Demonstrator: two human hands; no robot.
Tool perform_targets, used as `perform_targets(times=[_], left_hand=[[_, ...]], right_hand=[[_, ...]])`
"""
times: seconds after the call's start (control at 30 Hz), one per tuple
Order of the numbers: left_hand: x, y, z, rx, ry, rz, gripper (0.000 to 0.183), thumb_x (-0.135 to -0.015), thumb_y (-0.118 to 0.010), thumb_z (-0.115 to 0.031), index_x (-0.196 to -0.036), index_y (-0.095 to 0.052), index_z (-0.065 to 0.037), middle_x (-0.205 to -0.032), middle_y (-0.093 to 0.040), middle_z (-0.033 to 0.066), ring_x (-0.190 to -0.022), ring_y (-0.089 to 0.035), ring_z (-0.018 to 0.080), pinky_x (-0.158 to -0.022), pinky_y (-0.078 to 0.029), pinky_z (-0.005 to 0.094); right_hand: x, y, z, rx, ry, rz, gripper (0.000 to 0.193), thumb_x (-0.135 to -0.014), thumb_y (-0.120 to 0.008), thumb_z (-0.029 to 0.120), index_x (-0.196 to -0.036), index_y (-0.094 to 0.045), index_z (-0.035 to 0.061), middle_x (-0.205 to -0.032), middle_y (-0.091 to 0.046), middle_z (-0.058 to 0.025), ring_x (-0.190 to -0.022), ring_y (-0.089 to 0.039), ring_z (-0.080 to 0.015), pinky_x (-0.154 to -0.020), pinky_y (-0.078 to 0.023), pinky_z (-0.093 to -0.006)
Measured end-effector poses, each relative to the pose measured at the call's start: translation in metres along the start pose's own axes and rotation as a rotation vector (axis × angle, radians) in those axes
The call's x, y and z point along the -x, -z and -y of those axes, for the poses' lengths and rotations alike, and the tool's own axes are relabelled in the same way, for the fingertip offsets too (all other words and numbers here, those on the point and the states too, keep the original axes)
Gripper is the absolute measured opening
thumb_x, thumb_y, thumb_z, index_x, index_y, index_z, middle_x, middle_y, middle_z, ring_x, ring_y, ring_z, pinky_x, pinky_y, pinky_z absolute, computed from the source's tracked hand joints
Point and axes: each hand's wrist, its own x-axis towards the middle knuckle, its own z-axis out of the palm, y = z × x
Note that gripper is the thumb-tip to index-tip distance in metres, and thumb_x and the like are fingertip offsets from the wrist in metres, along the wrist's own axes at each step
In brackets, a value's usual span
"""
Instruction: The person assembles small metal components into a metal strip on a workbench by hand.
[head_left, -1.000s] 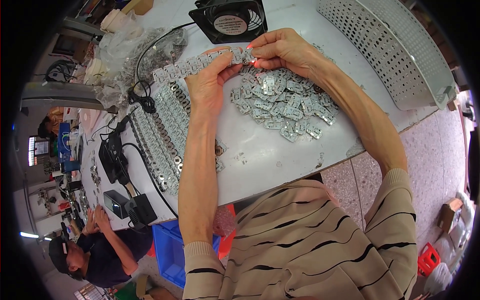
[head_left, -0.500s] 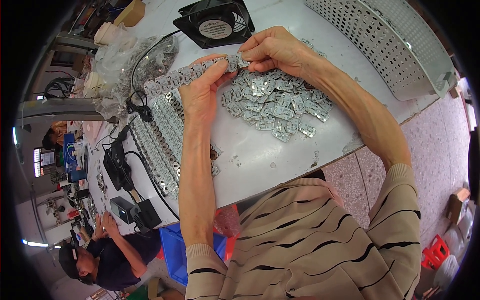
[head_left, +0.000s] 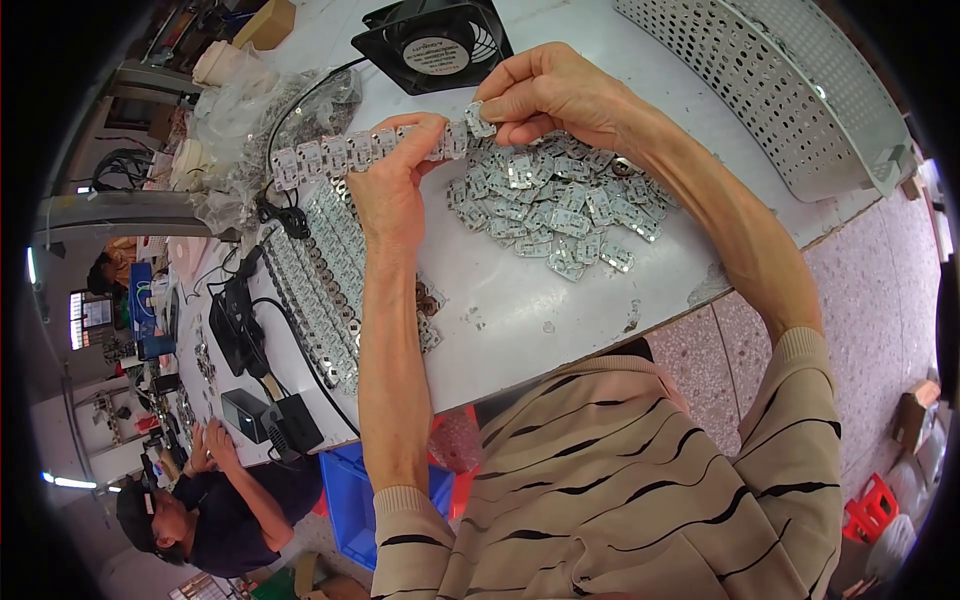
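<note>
A long strip of linked small silvery metal pieces (head_left: 330, 157) is pinched in my left hand (head_left: 392, 190), thumb laid along its top. Just past the strip's right end, my right hand (head_left: 560, 95) pinches one small flat metal piece (head_left: 480, 121) between thumb and fingertips. A narrow gap seems to part this piece from the strip. Below my right hand lies a loose heap of similar metal pieces (head_left: 560, 205). Several finished-looking rows of strips (head_left: 315, 290) lie side by side on the table, left of my left forearm.
A black fan (head_left: 435, 45) stands behind my hands. At the back right is a grey perforated basket (head_left: 770, 100). Plastic bags of parts (head_left: 240, 130), black cables and adapters (head_left: 235, 330) lie to the left. A co-worker (head_left: 220, 510) sits at lower left, beside a blue crate (head_left: 350, 510).
My left hand and the strip have shifted slightly left, away from my right hand. The small piece in my right hand now shows apart from the strip's end.
</note>
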Motion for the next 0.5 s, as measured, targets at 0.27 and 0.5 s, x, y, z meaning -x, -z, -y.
perform_targets(times=[0.27,0.5], left_hand=[[0.005,-0.014,-0.004,-0.26,0.012,0.013,0.016,-0.071,-0.064,-0.009,-0.079,-0.064,0.005,-0.069,-0.06,0.0043,-0.062,-0.053,0.0098,-0.058,-0.041,0.0215],[0.005,-0.017,-0.007,-0.354,-0.032,0.046,0.014,-0.07,-0.064,-0.009,-0.074,-0.064,0.004,-0.064,-0.057,0.0025,-0.057,-0.05,0.0085,-0.053,-0.038,0.0207]], right_hand=[[0.007,-0.003,0.007,0.148,0.0,0.02,0.013,-0.074,-0.064,0.007,-0.081,-0.062,-0.0023,-0.069,-0.06,-0.0059,-0.056,-0.059,-0.0081,-0.052,-0.05,-0.0152],[-0.003,0.017,0.006,0.152,0.028,0.011,0.012,-0.075,-0.063,0.01,-0.08,-0.062,-0.0008,-0.072,-0.061,-0.0055,-0.059,-0.058,-0.0069,-0.056,-0.051,-0.0158]])
